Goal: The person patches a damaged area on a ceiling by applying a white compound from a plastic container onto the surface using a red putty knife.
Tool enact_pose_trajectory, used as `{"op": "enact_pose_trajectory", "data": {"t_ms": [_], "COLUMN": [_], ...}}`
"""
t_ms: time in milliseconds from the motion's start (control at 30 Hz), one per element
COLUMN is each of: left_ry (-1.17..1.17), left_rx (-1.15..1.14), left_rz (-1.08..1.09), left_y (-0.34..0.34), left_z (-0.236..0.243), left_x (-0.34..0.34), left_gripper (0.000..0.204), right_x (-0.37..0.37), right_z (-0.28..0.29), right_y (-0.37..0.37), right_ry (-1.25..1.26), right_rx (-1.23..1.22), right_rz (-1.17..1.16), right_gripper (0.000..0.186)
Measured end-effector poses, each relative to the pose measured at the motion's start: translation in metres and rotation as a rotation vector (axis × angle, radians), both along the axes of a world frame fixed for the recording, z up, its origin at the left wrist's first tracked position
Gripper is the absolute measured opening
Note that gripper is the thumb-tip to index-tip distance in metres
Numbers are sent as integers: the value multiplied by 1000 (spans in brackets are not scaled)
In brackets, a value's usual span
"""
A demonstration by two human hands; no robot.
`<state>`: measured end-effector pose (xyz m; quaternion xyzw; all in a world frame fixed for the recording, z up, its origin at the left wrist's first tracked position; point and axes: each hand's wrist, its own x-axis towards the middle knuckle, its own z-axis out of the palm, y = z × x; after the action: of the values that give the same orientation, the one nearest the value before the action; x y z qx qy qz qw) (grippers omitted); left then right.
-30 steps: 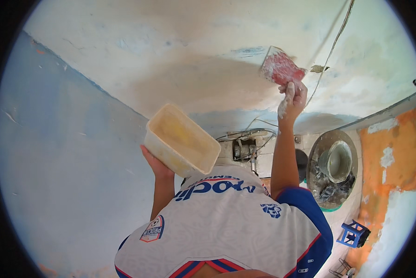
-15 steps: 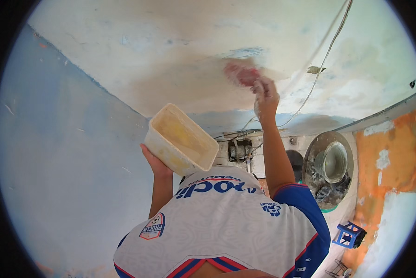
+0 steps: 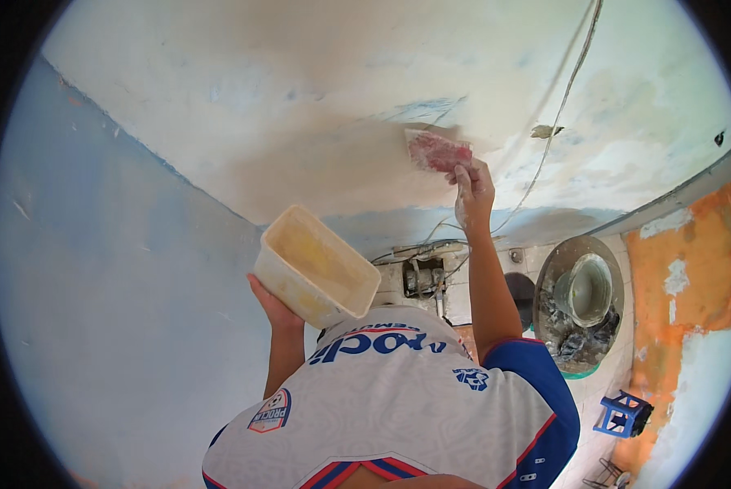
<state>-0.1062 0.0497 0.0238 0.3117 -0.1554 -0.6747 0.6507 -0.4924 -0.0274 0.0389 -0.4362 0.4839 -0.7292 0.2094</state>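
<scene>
My left hand supports a cream rectangular plastic tub from its left side, tilted so its inside shows. Pale yellowish residue coats the inside of the tub. In my right hand, smeared with white paste, is a red putty spreader, pinched at its right end between thumb and fingers. The spreader is at the whitish, patchily plastered wall, just below a streaky blue patch. Whether its edge touches the wall I cannot tell.
A blue wall meets the plastered one at left. A loose cable hangs down the wall past a small hole. Low at right, a bucket stands on a round surface, near a blue stool.
My right hand has moved slightly down and right with the spreader, which was blurred before and shows sharply now. The tub has barely shifted.
</scene>
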Motion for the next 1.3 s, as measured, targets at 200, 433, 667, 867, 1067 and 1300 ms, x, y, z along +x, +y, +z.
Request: {"op": "enact_pose_trajectory", "data": {"t_ms": [200,433,667,867,1067,1300], "left_ry": [-19,29,43,257,189,-146], "left_rx": [34,23,-27,-468,-431,-620], "left_rz": [10,-59,8,-57,57,228], "left_y": [1,-2,-19,-39,-44,-38], "left_z": [-3,-7,2,3,48,101], "left_x": [-3,-14,-13,16,28,54], "left_gripper": [76,75,80,81,78,89], "right_x": [-29,-20,31,12,106,155], "right_z": [17,44,42,73,129,183], "right_y": [13,-1,20,41,103,113], "right_ry": [-174,337,337,35,608,1123], "right_rx": [-181,-7,74,-265,-386,-390], "right_rz": [-313,-508,-124,-352,193,422], "right_gripper": [18,14,14,15,13,33]}}
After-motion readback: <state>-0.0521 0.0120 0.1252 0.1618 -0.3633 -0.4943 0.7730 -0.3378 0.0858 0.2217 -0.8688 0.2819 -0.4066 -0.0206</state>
